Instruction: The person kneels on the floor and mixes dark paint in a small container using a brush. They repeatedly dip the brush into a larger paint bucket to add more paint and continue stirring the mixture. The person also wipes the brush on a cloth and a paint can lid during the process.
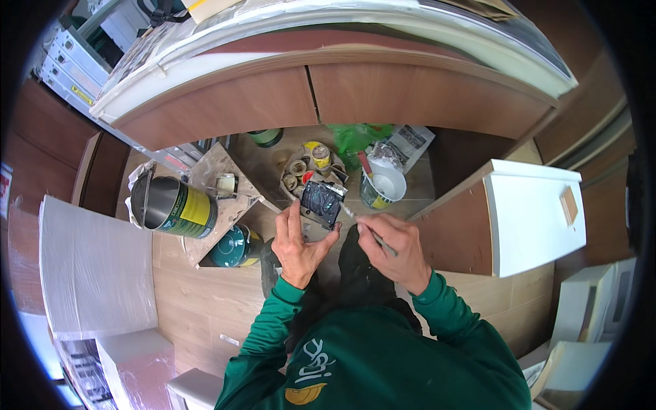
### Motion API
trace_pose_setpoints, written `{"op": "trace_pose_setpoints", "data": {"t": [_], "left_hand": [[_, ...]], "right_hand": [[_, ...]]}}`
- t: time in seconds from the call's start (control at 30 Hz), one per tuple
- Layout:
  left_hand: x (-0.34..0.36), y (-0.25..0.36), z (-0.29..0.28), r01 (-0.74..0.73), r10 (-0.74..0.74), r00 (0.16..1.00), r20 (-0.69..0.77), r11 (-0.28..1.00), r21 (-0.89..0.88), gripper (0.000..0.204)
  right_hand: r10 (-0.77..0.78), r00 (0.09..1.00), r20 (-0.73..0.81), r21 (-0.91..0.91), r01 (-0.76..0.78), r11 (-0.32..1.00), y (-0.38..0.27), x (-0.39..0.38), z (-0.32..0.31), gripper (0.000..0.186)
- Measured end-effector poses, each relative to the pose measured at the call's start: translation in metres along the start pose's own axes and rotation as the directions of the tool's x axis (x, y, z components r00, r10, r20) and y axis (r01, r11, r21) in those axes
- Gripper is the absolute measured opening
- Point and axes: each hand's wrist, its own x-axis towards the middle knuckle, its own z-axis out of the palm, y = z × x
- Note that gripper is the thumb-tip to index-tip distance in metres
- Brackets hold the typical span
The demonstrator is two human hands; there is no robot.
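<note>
My left hand (297,249) grips a small black, paint-smeared square object (322,203) between fingers and thumb. My right hand (396,249) holds a thin tool like a brush (348,212), its pale tip beside the black object's right edge. Behind the object stands a cluster of small open cans and jars (304,171) on a stained base. Just right of these is a white bucket (386,188) with a red-handled tool in it. My legs are beneath my hands.
Paint cans (191,212) (229,253) stand on and below a stained board (215,171) at left. A green plastic bag (348,140) lies behind the bucket. A white-fronted cabinet piece (529,239) stands right. Wooden cabinet fronts (424,96) span ahead; a ladder (72,68) is upper left.
</note>
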Motion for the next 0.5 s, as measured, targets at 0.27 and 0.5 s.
{"op": "trace_pose_setpoints", "data": {"t": [0.27,0.5], "left_hand": [[-0.004,0.011,-0.031,-0.018,0.023,0.999,0.045,0.993,-0.118,0.084],[-0.001,-0.004,-0.064,-0.028,0.036,0.999,0.03,0.97,-0.24,0.082]], "right_hand": [[0.117,0.986,-0.116,0.028,-0.115,0.993,-0.046,-0.031,-0.011,0.016],[0.2,0.962,-0.188,0.118,-0.18,0.977,-0.08,-0.038,-0.004,0.015]]}}
